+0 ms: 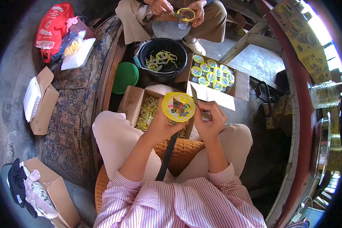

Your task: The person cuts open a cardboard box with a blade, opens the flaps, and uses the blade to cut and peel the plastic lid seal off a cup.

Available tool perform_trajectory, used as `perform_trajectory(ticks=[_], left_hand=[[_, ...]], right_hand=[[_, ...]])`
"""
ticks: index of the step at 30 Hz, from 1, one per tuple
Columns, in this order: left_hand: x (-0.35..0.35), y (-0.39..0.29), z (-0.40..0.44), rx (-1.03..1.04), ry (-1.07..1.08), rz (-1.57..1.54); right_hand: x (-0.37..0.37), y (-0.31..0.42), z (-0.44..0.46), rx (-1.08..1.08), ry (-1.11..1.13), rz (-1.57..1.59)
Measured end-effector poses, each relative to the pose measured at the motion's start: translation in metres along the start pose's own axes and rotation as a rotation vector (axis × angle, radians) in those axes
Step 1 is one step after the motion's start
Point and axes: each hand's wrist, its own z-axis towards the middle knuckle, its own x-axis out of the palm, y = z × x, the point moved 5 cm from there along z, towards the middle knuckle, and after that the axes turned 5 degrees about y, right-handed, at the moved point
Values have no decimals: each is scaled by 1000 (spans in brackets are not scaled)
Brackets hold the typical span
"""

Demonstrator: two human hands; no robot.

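Observation:
In my left hand (161, 127) is a plastic cup with a printed yellow film lid (178, 107), its top facing up toward me. The fingers wrap round the cup's side. My right hand (209, 121) is closed on a knife (194, 95), whose narrow blade points away from me beside the lid's right edge. Whether the blade touches the rim, I cannot tell. Below the cup stands an open cardboard box (132, 104) full of yellow strips (148, 112), partly hidden by my left hand.
Across from me a person's hands (197, 13) hold a clear cup with a yellow rim (186, 15) and a blade. Between us are a black bucket (146, 47) with strips inside, a green basin (124, 78) and a carton (239, 85) of yellow-lidded cups. A wooden beam (292, 152) runs along the right.

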Motion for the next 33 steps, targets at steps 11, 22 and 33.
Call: perform_trajectory(ticks=[11,22,33], left_hand=[[-8,-8,0,-10,-14,-54],[-10,0,-2,-2,48,-22],[-4,-2,-4,-55,44,-127]], right_hand=[[1,1,0,-69,54,-43],[3,1,1,-90,95,-36],[1,0,3,-37,64,13]])
